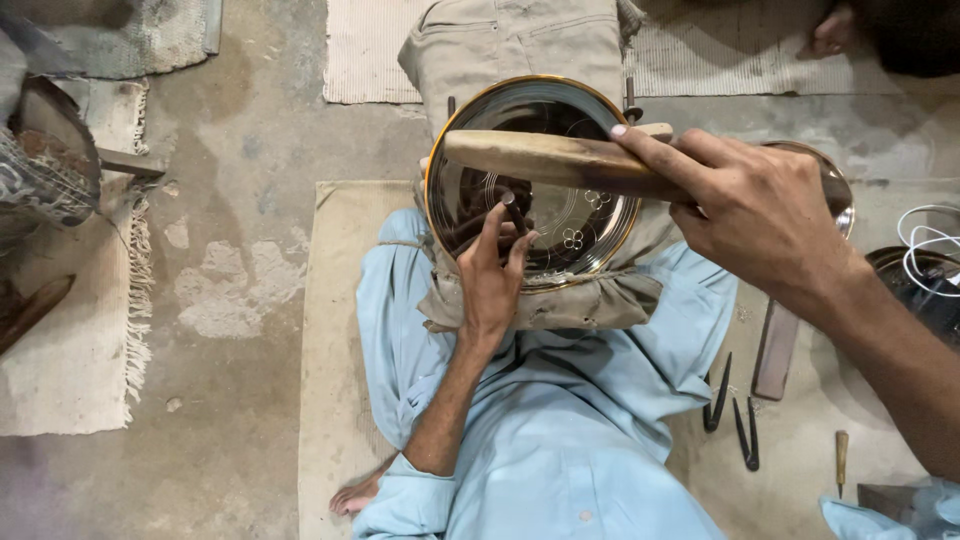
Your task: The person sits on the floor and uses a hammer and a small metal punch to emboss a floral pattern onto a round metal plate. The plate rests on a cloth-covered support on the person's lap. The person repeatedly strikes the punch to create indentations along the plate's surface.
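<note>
A round shiny metal plate (470,190) with a golden rim and engraved flower marks rests on a khaki cloth pad over my lap. My left hand (490,275) pinches a small metal chisel (512,210) upright against the plate's face. My right hand (750,215) grips a wooden mallet (540,158) held crosswise just above the plate, over the chisel's top.
A pair of black dividers (735,415) and a flat dark bar (775,350) lie on the mat at the right, with a wooden-handled tool (841,458) nearby. Another metal plate (835,185) shows behind my right hand. White cable (925,245) lies at far right. Someone's foot (828,32) is at top right.
</note>
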